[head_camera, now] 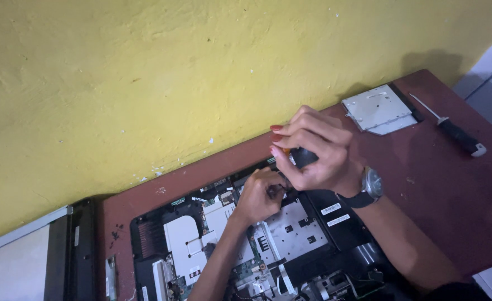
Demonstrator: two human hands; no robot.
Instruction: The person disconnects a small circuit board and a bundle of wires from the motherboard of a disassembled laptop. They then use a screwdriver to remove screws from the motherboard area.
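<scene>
An opened laptop base [240, 245] lies on a dark red bench [441, 184] pushed against a yellow wall [145, 72], its circuit board, metal shielding plates and a copper-coloured heat sink exposed. The lower edge of the view cuts off the front part of the base, so its full outline cannot be seen.

The right hand [318, 153] hovers over the rear edge of the base, its fingers [290, 131] clenched around a dark tool handle [303, 157] with a touch of orange showing near the fingertips. Only a short piece of the handle shows; the shaft and tip are hidden behind the hand, so the kind of tool is uncertain. A dark-strapped wristwatch [370, 187] sits on that wrist.

The left hand [260, 195] rests lower, on the board near the rear middle of the base, with its fingers curled inward around something small and dark. What that piece is cannot be made out, and the contact point is shadowed by the right hand just above.

Well apart, at the far right of the bench, lie a flat silver optical drive [381, 108] and, just beside it, a black-handled screwdriver [452, 129]. At the left edge a detached screen panel [25, 256] is partly cut off by the frame.
</scene>
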